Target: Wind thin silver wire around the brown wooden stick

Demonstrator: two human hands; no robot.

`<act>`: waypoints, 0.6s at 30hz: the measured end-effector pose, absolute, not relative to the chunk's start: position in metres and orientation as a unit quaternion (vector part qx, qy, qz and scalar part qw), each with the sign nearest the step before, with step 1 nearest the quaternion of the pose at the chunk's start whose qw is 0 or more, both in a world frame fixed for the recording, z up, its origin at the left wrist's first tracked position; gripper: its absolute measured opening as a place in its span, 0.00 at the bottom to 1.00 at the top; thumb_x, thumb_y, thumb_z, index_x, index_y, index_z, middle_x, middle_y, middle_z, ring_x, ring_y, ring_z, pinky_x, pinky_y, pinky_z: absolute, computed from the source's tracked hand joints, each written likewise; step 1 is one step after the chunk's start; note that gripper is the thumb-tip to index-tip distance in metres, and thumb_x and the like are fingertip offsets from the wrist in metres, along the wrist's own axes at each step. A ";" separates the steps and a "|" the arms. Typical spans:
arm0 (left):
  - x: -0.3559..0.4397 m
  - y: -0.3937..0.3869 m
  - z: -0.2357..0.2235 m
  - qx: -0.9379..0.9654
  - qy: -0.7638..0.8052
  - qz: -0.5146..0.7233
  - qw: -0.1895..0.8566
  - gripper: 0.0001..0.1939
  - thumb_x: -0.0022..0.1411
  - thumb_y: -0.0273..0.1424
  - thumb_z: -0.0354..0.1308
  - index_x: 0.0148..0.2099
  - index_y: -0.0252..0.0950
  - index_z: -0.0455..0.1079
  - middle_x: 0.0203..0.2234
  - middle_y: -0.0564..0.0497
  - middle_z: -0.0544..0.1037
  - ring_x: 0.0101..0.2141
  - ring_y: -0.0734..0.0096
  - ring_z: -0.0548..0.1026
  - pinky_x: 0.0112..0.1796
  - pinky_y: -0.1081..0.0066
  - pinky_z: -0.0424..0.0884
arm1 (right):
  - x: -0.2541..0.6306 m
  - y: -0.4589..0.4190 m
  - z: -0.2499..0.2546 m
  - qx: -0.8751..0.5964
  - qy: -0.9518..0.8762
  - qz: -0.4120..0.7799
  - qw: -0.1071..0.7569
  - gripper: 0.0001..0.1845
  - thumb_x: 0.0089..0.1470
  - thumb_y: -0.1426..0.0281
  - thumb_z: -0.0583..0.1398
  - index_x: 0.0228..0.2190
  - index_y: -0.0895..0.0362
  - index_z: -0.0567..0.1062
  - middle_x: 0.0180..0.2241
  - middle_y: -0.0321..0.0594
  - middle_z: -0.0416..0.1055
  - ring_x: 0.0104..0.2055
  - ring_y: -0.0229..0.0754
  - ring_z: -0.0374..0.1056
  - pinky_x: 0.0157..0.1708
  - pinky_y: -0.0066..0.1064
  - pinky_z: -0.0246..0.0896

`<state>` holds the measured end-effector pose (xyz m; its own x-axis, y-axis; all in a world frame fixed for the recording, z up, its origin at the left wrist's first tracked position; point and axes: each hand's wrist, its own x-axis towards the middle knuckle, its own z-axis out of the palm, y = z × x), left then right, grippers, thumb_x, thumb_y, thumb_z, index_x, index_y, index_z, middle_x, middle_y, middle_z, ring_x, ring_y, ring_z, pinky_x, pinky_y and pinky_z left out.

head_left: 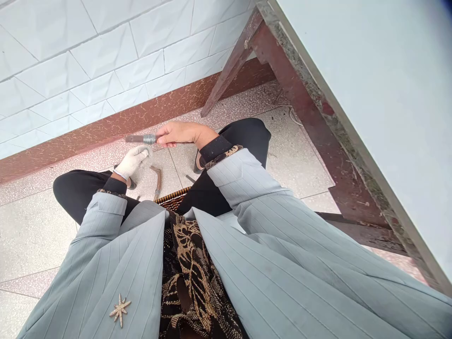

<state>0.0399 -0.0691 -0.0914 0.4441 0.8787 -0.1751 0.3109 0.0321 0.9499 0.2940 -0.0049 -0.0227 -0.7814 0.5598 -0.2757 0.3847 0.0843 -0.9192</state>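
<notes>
My right hand (178,133), bare, is closed around one end of a brown wooden stick wound with wire (136,138). Coils of silvery wire (149,139) wrap the stick just beside my fingers. Below the stick's free end is my left hand (131,162), in a white glove, with its thumb and fingers pressed together. Something thin and pale shows by those fingertips, too faint to name. On the floor under my hands lies a bent brown wooden piece (157,182).
A woven basket (173,198) sits between my legs, partly covered by my clothes. A short dark rod (190,179) is near it. To the right stands a worn wooden table (374,94); its slanted leg (233,66) reaches the floor. A tiled wall (106,61) rises ahead.
</notes>
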 end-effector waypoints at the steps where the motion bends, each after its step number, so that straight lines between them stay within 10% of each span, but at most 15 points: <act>1: 0.042 -0.070 -0.090 0.634 0.460 0.264 0.563 0.22 0.67 0.53 0.57 0.40 0.37 0.72 0.19 0.57 0.62 0.19 0.75 0.58 0.23 0.71 0.58 | 0.294 -0.004 -0.022 -0.367 -0.709 0.588 0.130 0.10 0.67 0.69 0.62 0.32 0.59 0.74 0.25 0.32 0.69 0.26 0.32 0.60 0.31 0.27 0.58; 6: 0.052 -0.075 -0.079 0.633 0.488 0.243 0.550 0.14 0.63 0.43 0.60 0.36 0.36 0.71 0.22 0.56 0.64 0.23 0.76 0.58 0.25 0.72 0.56 | 0.290 0.006 -0.027 -0.539 -0.627 0.520 0.213 0.09 0.69 0.73 0.58 0.34 0.59 0.74 0.27 0.37 0.70 0.25 0.35 0.60 0.28 0.28 0.58; 18: 0.052 -0.076 -0.068 0.752 0.493 0.155 0.410 0.13 0.63 0.39 0.52 0.36 0.36 0.72 0.29 0.52 0.74 0.31 0.69 0.69 0.38 0.67 0.67 | 0.277 -0.002 -0.033 -0.484 -0.810 0.280 -0.176 0.16 0.66 0.69 0.63 0.48 0.67 0.85 0.42 0.54 0.81 0.42 0.49 0.74 0.39 0.36 0.60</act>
<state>0.0519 -0.0761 -0.0676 0.4665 0.8678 -0.1711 0.6143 -0.1787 0.7686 0.2770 -0.0020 -0.0327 -0.4700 0.6856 -0.5559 0.8825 0.3752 -0.2835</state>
